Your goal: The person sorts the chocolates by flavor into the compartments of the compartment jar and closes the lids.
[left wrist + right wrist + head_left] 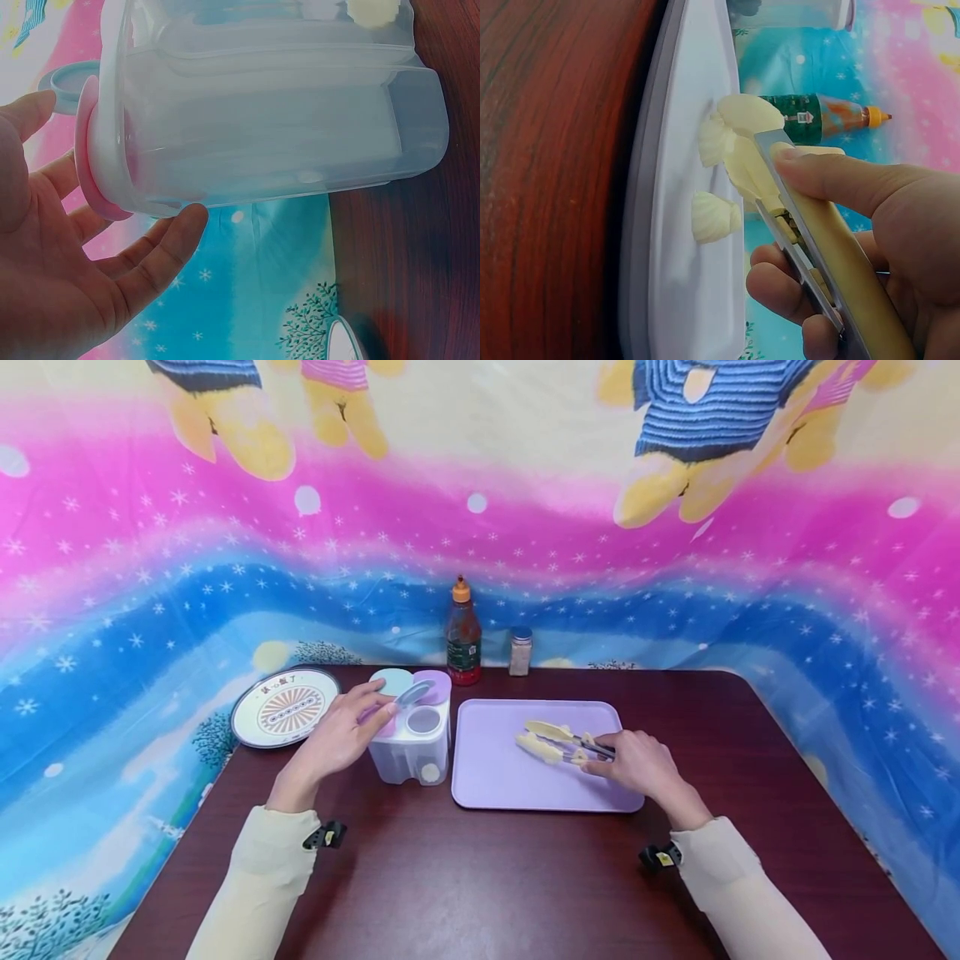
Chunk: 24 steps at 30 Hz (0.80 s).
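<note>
My left hand (341, 727) reaches over a clear canister (408, 760) with several coloured round lids. Its thumb touches the raised grey-blue flip lid (73, 84), and the other fingers spread past the pink lid (88, 154) along the side. Beneath the raised lid, a round opening (424, 721) shows. My right hand (641, 764) grips metal tongs (791, 195) with cream tips, held low over the lilac tray (487, 777). The two tips stand apart, pointing left. Cream ribbed parts (715, 217) show beside the tong arms in the right wrist view.
A patterned plate (288, 706) lies left of the canister. Behind, a sauce bottle (463, 643) with an orange cap and a small blue-capped jar (520, 653) stand near the table's back edge. Printed cloth (480, 543) hangs around the dark wooden table (480, 893).
</note>
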Each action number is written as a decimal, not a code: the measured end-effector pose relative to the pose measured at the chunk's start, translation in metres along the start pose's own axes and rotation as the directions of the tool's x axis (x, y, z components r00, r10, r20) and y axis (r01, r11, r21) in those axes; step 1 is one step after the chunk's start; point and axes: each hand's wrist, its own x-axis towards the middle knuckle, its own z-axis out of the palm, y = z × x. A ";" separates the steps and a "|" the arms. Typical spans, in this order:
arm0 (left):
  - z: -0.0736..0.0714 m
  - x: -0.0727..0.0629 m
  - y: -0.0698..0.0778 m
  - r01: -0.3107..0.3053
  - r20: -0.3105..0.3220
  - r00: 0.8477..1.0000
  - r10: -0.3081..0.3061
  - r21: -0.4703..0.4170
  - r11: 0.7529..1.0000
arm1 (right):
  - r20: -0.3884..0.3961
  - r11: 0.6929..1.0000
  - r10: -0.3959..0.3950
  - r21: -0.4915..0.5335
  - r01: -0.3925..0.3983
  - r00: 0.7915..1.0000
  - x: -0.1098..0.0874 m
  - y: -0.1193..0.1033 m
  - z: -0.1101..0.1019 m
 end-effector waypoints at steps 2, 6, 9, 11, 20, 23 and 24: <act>0.000 0.000 0.000 0.000 0.000 1.000 0.000 0.001 1.000 | 0.006 1.000 0.005 -0.003 -0.004 1.000 0.000 0.000 0.000; -0.001 0.000 0.001 0.005 0.006 1.000 -0.005 -0.001 1.000 | 0.019 1.000 0.012 -0.006 -0.012 1.000 0.000 0.000 0.000; -0.001 0.000 0.001 0.013 0.014 1.000 -0.013 0.001 1.000 | 0.021 1.000 0.014 -0.011 -0.014 1.000 0.000 0.000 0.000; -0.001 0.000 0.002 0.017 0.017 1.000 -0.017 0.000 1.000 | 0.022 1.000 0.012 -0.011 -0.011 1.000 0.001 0.000 -0.001; -0.001 0.000 0.002 0.020 0.020 1.000 -0.020 0.000 1.000 | -0.011 1.000 -0.021 -0.012 0.021 1.000 0.000 0.002 0.000; -0.001 0.000 0.002 0.022 0.022 0.999 -0.022 0.002 1.000 | -0.023 0.999 -0.034 -0.006 0.034 0.999 0.000 0.004 0.001; -0.001 0.000 0.002 0.022 0.023 0.999 -0.022 0.003 1.000 | -0.028 0.999 -0.038 -0.004 0.038 0.999 -0.001 0.004 0.002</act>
